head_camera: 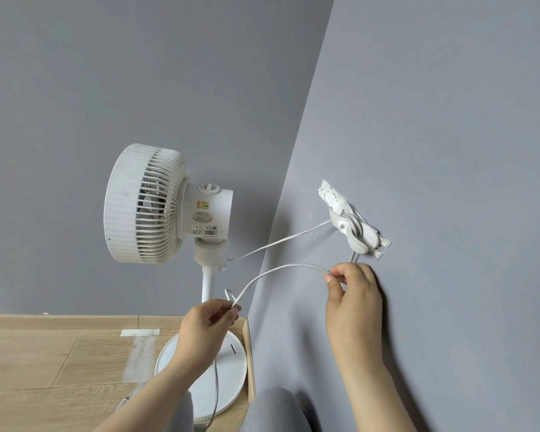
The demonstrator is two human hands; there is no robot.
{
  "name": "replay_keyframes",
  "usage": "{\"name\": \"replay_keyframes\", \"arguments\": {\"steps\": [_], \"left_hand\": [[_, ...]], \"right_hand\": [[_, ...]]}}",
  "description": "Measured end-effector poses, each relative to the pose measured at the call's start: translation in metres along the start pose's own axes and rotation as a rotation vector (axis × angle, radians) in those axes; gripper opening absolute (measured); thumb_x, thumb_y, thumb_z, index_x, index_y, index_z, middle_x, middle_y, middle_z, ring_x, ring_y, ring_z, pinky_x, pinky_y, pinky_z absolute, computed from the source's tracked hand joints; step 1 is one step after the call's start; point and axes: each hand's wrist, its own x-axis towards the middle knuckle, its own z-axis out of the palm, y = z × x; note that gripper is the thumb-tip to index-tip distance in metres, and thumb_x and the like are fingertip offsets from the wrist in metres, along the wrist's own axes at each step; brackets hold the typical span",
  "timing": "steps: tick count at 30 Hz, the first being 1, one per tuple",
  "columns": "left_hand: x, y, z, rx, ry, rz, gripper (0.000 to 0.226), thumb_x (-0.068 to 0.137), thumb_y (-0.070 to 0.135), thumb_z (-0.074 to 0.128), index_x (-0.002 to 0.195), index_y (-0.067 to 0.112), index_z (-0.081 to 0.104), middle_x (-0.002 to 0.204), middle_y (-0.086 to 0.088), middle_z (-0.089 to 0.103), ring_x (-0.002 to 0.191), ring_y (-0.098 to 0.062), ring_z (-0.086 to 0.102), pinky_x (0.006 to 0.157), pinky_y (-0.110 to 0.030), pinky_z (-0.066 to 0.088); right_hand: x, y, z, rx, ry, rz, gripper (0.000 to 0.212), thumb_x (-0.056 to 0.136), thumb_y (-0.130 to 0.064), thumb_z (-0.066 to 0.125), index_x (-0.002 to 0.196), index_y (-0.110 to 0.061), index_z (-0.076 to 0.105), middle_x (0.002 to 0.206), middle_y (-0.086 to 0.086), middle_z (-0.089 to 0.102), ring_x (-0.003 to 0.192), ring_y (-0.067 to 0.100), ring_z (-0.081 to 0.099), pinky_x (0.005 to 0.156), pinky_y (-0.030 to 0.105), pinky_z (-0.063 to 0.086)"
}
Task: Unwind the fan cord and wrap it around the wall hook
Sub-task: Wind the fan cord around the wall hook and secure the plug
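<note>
A white pedestal fan (150, 204) stands in the corner on a round base (231, 372). Its white cord (281, 268) runs from the fan neck to a white wall hook (354, 227) on the right wall, where it is looped around the hook. Below the hook, my right hand (354, 294) pinches the cord against the wall. A slack arc of cord spans from there to my left hand (208, 325), which pinches it in front of the fan's pole. More cord hangs down from my left hand over the base.
Grey walls meet in a corner right behind the fan. A light wooden floor (44, 369) with a taped patch lies to the left. My grey-clad knees (275, 410) sit at the bottom, close to the fan base.
</note>
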Motion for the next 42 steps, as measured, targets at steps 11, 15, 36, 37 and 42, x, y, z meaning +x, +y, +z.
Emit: {"name": "replay_keyframes", "arguments": {"steps": [11,15,36,37,42], "left_hand": [[0.011,0.001,0.001,-0.103,-0.139,0.027,0.015,0.09,0.011,0.064,0.086,0.02,0.075,0.076,0.003,0.076,0.07,-0.008,0.069,0.077,-0.026,0.056],[0.015,0.0,0.001,-0.092,-0.19,0.01,0.016,0.088,0.007,0.065,0.081,0.017,0.076,0.075,-0.001,0.077,0.069,-0.012,0.068,0.072,-0.027,0.055],[0.035,-0.02,0.006,-0.033,0.01,-0.009,0.013,0.089,0.014,0.066,0.077,0.011,0.063,0.069,0.005,0.074,0.065,-0.007,0.069,0.065,-0.022,0.052],[0.035,-0.021,0.005,-0.025,0.012,0.0,0.013,0.089,0.015,0.066,0.076,0.011,0.063,0.069,0.005,0.074,0.064,-0.007,0.069,0.064,-0.021,0.052],[0.035,-0.019,-0.001,-0.022,0.037,0.04,0.016,0.087,0.016,0.068,0.072,0.014,0.062,0.063,0.003,0.071,0.058,-0.001,0.064,0.056,-0.01,0.046]], "right_hand": [[0.015,0.007,0.033,0.034,0.088,-0.056,0.006,0.09,-0.001,0.06,0.092,-0.005,0.064,0.101,0.004,0.057,0.081,0.013,0.049,0.075,0.026,0.045],[0.019,0.009,0.044,0.062,0.127,-0.091,0.01,0.089,0.001,0.059,0.094,-0.005,0.065,0.104,0.004,0.058,0.086,0.019,0.056,0.075,0.03,0.049],[0.014,-0.016,0.045,0.035,-0.129,-0.211,0.024,0.081,-0.001,0.064,0.095,-0.019,0.07,0.094,-0.009,0.064,0.069,0.004,0.054,0.063,0.015,0.044],[0.015,-0.017,0.047,-0.003,-0.227,-0.229,0.024,0.082,-0.003,0.064,0.098,-0.02,0.07,0.098,-0.01,0.063,0.072,0.004,0.053,0.067,0.015,0.043],[0.027,-0.024,0.058,-0.246,-0.601,-0.282,0.029,0.087,-0.011,0.058,0.113,-0.021,0.067,0.115,-0.007,0.063,0.103,0.013,0.058,0.087,0.026,0.047]]}}
